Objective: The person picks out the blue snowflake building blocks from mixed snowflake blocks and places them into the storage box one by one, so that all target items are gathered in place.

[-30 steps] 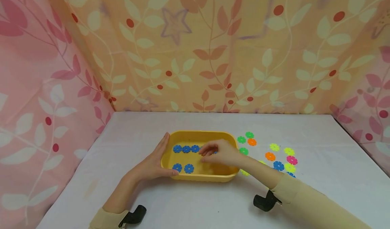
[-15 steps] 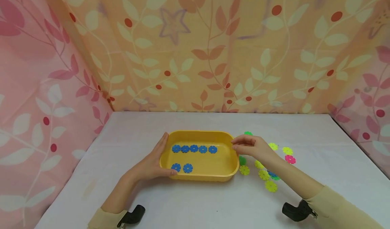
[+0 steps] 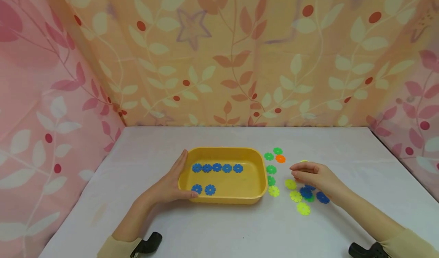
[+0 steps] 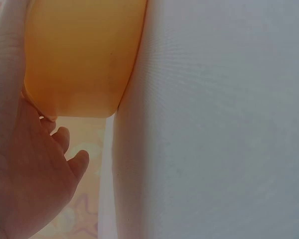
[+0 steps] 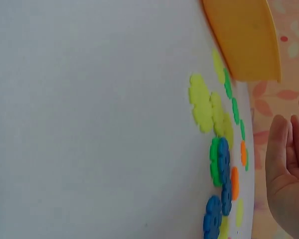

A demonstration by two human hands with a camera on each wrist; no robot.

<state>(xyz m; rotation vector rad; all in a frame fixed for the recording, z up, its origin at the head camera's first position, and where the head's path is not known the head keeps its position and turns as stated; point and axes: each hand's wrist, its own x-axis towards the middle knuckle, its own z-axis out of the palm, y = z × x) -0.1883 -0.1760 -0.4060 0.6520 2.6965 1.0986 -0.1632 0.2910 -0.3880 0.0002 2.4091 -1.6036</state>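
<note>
A yellow tray (image 3: 252, 174) stands on the table. In it lie blue flower-shaped plastic discs: a row of several blue discs (image 3: 217, 167) at the back and two blue discs (image 3: 210, 189) at the front left. My left hand (image 3: 168, 187) holds the tray's left end, thumb over the front rim and fingers along the left side. In the left wrist view its fingertips show below the tray wall (image 4: 84, 59). My right hand (image 3: 317, 176), fingers loosely bent and holding nothing visible, hovers above the scattered discs right of the tray. Blue discs (image 3: 306, 192) lie below it, some partly hidden.
Right of the tray lie several green discs (image 3: 271, 169), yellow discs (image 3: 296, 196) and an orange disc (image 3: 280, 159). The white-covered table (image 3: 205, 231) meets a patterned curtain (image 3: 240, 60) behind.
My right hand has moved from inside the tray out to the right over the loose discs. The back row's right-hand blue discs are now uncovered. My left hand stays on the tray.
</note>
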